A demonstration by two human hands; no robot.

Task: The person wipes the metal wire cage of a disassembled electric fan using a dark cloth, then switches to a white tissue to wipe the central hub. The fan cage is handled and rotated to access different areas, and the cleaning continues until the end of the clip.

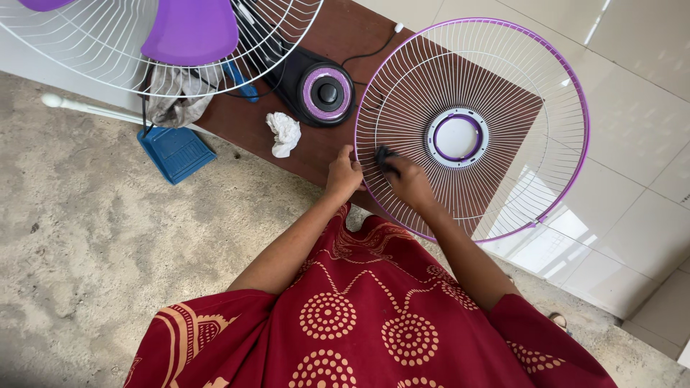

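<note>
My left hand pinches the near-left rim of the white fan grille w/ purple edge, lying flat on the brown table. My right hand is closed on a small dark cloth, pressed onto the wires. Crumpled tissue sits just left.

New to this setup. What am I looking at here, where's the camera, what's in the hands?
One picture, from a camera worn on a person's head, looking down at their own bare hands. No machine is involved. The left hand steadies the rim of a round white wire fan guard with a purple edge, lying on a dark brown wooden table. The right hand presses a small dark cloth onto the wires. Nearby lie a crumpled white tissue, a black fan motor with purple ring and a blue dustpan.
</note>
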